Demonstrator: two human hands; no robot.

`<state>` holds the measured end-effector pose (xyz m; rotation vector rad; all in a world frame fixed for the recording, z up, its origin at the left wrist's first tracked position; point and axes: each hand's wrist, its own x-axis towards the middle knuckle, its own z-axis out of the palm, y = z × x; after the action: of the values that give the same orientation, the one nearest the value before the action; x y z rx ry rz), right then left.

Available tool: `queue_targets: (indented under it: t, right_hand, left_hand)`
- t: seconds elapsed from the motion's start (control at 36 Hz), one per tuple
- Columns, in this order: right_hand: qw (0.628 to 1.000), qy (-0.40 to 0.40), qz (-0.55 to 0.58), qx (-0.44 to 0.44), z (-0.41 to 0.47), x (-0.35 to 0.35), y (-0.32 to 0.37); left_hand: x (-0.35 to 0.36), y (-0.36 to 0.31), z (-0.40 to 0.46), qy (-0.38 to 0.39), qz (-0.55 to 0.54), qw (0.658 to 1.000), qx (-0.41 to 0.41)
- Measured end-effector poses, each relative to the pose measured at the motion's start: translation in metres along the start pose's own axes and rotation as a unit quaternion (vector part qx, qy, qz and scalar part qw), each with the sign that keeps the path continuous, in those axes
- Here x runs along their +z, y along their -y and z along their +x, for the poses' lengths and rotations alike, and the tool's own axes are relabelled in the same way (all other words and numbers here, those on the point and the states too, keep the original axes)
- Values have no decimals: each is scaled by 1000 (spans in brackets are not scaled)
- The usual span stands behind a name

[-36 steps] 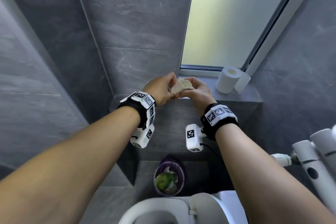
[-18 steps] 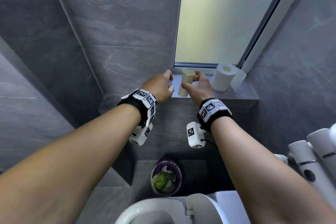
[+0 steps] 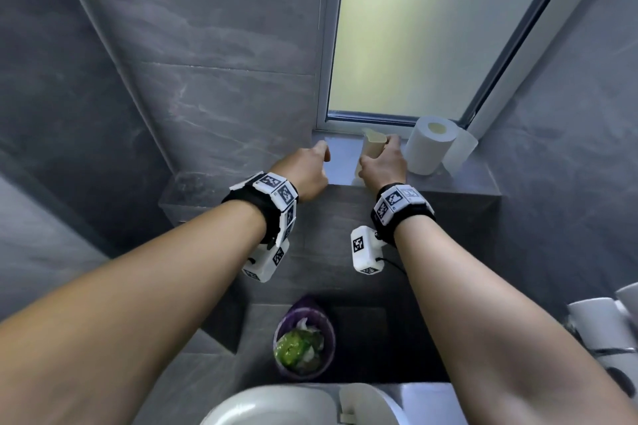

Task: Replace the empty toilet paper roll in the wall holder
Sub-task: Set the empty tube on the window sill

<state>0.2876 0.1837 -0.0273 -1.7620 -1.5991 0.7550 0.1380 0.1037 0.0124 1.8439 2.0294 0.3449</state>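
Observation:
An empty cardboard tube [image 3: 372,148] stands upright on the grey window ledge [image 3: 462,179]. My right hand [image 3: 383,162] wraps around it, fingers closed on its side. My left hand [image 3: 307,172] hovers just left of the tube, holding nothing, fingers loosely curled. A full white toilet paper roll [image 3: 429,145] stands on the ledge right of the tube, with a second white roll [image 3: 461,150] partly hidden behind it. The wall holder [image 3: 600,324] shows at the right edge as white cylindrical parts.
A frosted window [image 3: 414,31] rises above the ledge. Below, a purple waste bin [image 3: 303,345] with green and white rubbish sits on the floor. The white toilet [image 3: 297,404] fills the bottom edge. Grey tiled walls close in on both sides.
Both hands carried the cardboard tube forward from mid-air and stood it upright on the ledge. My left hand has come off it and drawn left.

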Motion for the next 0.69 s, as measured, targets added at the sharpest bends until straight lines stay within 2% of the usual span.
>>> queue_targets:
  t: [0.28,0.36,0.44,0.69]
  right_hand:
    - [998,-2,-38,-40,10,2,8]
    - [996,42,-74,-25,8,6,4]
    - [995,45,-83,-18,7,10,4]
    - [994,83,-48,51,4,1,11]
  left_hand:
    - [6,-14,13,-6,-4,1000,11]
    - [7,-10,13,-4,6,1000,3]
    - [7,-7,14,1,3,1000,0]
    - [-11,-12,8,2,-1,1000,10]
